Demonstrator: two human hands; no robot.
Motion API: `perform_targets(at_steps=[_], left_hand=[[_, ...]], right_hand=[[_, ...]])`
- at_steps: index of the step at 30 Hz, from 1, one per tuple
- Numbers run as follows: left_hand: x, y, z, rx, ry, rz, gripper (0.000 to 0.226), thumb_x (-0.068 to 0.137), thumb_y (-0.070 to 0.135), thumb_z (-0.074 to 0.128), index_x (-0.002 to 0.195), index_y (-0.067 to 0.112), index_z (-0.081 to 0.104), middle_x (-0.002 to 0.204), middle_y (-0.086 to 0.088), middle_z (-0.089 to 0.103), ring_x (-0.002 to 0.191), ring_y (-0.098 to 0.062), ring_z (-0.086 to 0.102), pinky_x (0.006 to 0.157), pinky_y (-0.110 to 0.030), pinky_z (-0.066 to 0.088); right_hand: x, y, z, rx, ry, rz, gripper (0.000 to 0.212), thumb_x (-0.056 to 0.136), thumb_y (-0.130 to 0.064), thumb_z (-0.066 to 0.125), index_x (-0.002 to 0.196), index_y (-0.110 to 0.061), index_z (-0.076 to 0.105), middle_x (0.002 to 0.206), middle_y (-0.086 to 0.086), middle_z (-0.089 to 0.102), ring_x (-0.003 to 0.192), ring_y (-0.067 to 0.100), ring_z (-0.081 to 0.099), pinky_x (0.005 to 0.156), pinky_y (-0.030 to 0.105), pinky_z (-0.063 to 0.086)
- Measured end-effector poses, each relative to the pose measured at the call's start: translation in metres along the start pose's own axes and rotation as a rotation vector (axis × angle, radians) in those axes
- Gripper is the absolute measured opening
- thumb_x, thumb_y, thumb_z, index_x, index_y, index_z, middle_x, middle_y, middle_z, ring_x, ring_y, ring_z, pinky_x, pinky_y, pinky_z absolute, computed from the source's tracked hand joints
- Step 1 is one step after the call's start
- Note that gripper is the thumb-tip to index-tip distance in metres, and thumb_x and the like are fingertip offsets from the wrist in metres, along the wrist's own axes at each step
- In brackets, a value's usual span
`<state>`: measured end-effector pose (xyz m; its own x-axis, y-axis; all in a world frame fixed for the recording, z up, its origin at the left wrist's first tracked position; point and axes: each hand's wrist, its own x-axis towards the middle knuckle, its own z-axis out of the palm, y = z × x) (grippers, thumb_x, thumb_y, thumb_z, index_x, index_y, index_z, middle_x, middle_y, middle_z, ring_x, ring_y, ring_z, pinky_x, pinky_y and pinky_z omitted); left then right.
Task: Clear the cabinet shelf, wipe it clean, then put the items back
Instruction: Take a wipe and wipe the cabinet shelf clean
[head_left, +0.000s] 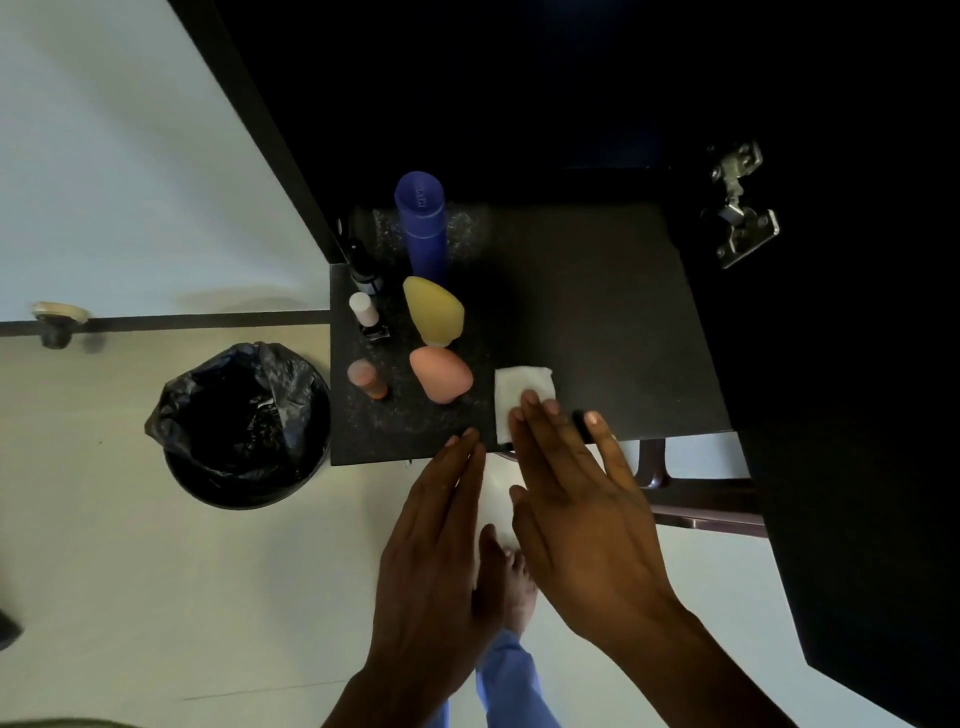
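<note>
Near the shelf's (597, 312) front edge lies a white cloth (522, 400), folded square and flat on the dark surface. Both hands are flat with straight fingers. The right hand (582, 514) presses its fingertips on the cloth's near half, thumb spread to the left. The left hand (436, 561) reaches just beside it, fingertips touching the front edge of the speckled left part of the shelf, holding nothing.

Along the shelf's left side stand the items, close together. A tall blue can (422, 228) is farthest back. In front of it sits a yellow bottle (434, 312), then a pink bottle (440, 376), which is just left of the cloth and apart from it. At the left edge, from back to front, are a dark spray bottle (363, 270), a small bottle with a white cap (368, 314) and an orange tube (368, 379).

On the floor, left of the shelf, stands a bin (244, 426) lined with a black bag. A metal hinge (740, 208) shows on the cabinet's right side.
</note>
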<state>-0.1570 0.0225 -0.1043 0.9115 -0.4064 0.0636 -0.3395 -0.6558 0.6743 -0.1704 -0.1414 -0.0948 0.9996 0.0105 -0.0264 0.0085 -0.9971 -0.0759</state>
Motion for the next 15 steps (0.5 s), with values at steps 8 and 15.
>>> perform_targets(at_steps=[8, 15], left_hand=[[0.0, -0.005, -0.027, -0.001, 0.161, -0.005, 0.038, 0.097, 0.022, 0.054, 0.127, 0.009, 0.072, 0.133, -0.005, 0.069, 0.124, -0.016, 0.063, 0.102, -0.03, 0.052], [0.032, -0.014, -0.066, -0.015, 0.487, -0.148, 0.012, 0.087, 0.006, 0.068, 0.097, 0.009, 0.064, 0.102, 0.0, 0.06, 0.093, -0.016, 0.06, 0.078, -0.032, 0.054]], right_hand=[[0.013, -0.003, -0.022, 0.325, 0.255, 0.139, 0.047, 0.103, -0.041, 0.049, 0.138, -0.015, 0.066, 0.144, 0.001, 0.063, 0.148, 0.008, 0.032, 0.127, 0.044, 0.028], [0.046, -0.022, -0.037, 0.585, 0.361, 0.326, 0.046, 0.086, -0.043, 0.074, 0.125, -0.018, 0.073, 0.12, 0.002, 0.075, 0.108, 0.022, 0.072, 0.096, 0.035, 0.057]])
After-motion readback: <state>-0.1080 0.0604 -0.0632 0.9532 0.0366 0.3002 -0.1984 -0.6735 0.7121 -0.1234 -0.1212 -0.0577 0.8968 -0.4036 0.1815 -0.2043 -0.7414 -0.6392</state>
